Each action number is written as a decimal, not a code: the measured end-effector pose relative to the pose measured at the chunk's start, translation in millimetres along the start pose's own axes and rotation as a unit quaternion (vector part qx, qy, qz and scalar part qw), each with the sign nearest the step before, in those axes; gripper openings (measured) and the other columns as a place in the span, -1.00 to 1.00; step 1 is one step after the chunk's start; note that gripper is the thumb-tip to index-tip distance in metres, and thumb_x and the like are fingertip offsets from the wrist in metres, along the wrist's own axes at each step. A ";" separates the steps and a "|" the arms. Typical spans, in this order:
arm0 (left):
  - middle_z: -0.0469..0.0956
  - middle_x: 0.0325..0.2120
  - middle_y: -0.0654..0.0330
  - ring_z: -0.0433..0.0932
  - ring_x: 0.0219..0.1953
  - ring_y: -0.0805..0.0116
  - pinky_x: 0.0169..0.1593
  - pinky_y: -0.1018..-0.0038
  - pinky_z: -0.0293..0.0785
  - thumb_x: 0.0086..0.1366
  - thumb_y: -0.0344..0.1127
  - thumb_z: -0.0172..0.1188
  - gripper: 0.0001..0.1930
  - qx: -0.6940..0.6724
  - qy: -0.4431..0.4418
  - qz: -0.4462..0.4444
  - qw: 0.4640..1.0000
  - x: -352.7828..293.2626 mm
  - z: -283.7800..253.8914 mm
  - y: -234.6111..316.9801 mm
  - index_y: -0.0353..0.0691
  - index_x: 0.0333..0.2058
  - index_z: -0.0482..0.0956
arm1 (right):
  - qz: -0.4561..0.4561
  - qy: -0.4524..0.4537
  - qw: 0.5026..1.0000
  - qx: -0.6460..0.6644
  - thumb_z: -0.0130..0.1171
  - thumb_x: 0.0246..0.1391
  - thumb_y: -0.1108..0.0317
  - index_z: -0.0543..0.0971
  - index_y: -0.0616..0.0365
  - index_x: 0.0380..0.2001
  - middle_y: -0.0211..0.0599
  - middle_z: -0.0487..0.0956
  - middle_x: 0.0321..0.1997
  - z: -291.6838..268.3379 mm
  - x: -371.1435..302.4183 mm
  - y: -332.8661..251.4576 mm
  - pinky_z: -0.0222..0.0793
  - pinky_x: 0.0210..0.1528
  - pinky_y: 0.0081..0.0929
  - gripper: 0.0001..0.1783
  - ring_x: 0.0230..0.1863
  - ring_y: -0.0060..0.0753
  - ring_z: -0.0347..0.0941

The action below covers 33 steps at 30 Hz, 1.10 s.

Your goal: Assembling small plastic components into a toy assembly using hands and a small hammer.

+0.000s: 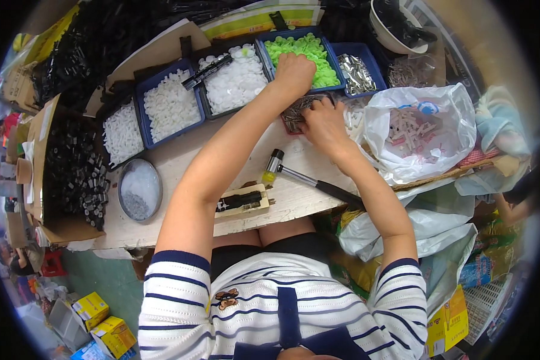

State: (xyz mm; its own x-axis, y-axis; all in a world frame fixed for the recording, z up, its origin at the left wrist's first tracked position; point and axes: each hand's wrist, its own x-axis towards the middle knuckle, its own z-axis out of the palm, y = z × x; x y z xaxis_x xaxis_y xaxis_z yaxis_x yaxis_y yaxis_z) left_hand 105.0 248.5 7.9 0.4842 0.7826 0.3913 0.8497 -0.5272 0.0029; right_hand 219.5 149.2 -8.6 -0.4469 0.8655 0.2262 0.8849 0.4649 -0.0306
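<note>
My left hand (295, 73) is over a blue tray heaped with bright green plastic pieces (318, 60). Its fingers curl down and inward, and whatever they pinch is hidden beneath the knuckles. Just below and to the right, my right hand (327, 125) reaches into a small red tray of thin metal pins (295, 114). Its fingers are bent but apart, with the tips among the pins. On the table under my hands lies a hammer (309, 179) with a dark grip and a yellow-and-black head. A cream-coloured holder (246, 201) with a black part in it sits near the front edge.
Trays of white discs (237, 78), white caps (171, 105) and white pegs (123, 132) line up at left. Metal clips (357, 75) fill another blue tray. A round dish (140, 189), a carton of black parts (75, 162) and a plastic bag (420, 129) flank the work area.
</note>
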 end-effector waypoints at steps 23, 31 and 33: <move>0.56 -0.46 0.14 0.52 -0.48 0.47 -0.42 0.56 0.45 0.18 -0.45 0.13 -0.81 -0.768 0.060 -0.275 0.575 -134.0 -106.5 2.8 -0.38 -0.22 0.51 | 0.063 -0.301 0.490 0.816 -0.03 0.18 0.36 0.33 0.22 -0.38 -0.24 0.40 -0.37 -99.8 -97.2 -72.0 0.49 -0.33 -0.47 -0.85 -0.41 -0.38 0.48; 0.56 -0.45 0.12 0.51 -0.46 0.48 -0.39 0.56 0.46 0.19 -0.43 0.14 -0.82 -0.819 0.063 -0.279 0.498 -231.6 -111.5 15.5 -0.35 -0.22 0.53 | -0.148 -0.359 0.512 0.766 -0.17 0.24 0.25 0.28 0.18 -0.35 -0.34 0.34 -0.43 -103.8 -178.5 -143.1 0.28 -0.24 -0.49 -0.79 -0.36 -0.47 0.34; 0.56 -0.46 0.13 0.51 -0.47 0.49 -0.39 0.58 0.46 0.19 -0.42 0.14 -0.83 -0.819 0.068 -0.285 0.493 -245.5 -113.1 18.5 -0.33 -0.23 0.53 | -0.204 -0.413 0.528 0.714 -0.18 0.23 0.25 0.26 0.18 -0.37 -0.30 0.33 -0.47 -107.8 -178.9 -149.0 0.24 -0.28 -0.42 -0.79 -0.42 -0.40 0.29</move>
State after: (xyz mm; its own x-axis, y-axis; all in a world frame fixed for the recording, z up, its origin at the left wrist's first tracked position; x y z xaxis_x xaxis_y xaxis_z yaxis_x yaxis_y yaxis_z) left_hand -21.8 9.2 15.9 0.1507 0.9875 -0.0456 -0.5222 0.1187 0.8445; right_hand 181.9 -95.0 60.4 -0.9883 0.1518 0.0140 -0.0444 -0.1985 -0.9791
